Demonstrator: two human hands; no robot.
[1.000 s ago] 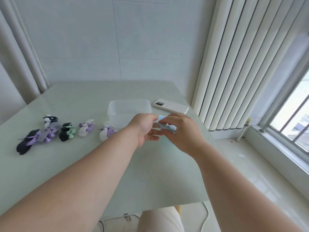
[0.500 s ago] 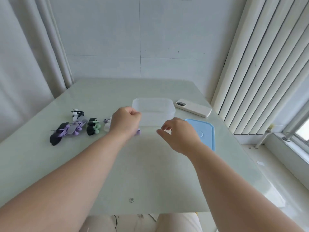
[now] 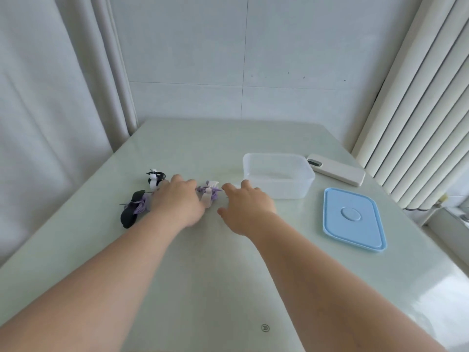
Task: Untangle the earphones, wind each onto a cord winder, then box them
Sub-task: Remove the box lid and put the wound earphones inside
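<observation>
Wound earphones lie in a row at the table's left. A white winder with black cord (image 3: 154, 177) is farthest. A black winder with purple cord (image 3: 134, 208) lies nearest the left edge. A white winder with purple cord (image 3: 209, 194) sits between my hands. My left hand (image 3: 177, 200) lies palm down over the row, its fingertips bent down out of sight; what lies under it is hidden. My right hand (image 3: 245, 207) reaches forward with fingers stretched, just right of that winder and short of the clear plastic box (image 3: 304, 184). The box looks empty.
The blue lid (image 3: 352, 218) lies flat on the table, right of the box. A white phone (image 3: 336, 169) rests behind the box near the vertical blinds. Curtains hang at the left. The glass table (image 3: 228, 288) extends toward me.
The lid, in my hands a second ago, now lies on the table at the right. Both hands moved left and forward onto the row of wound earphones.
</observation>
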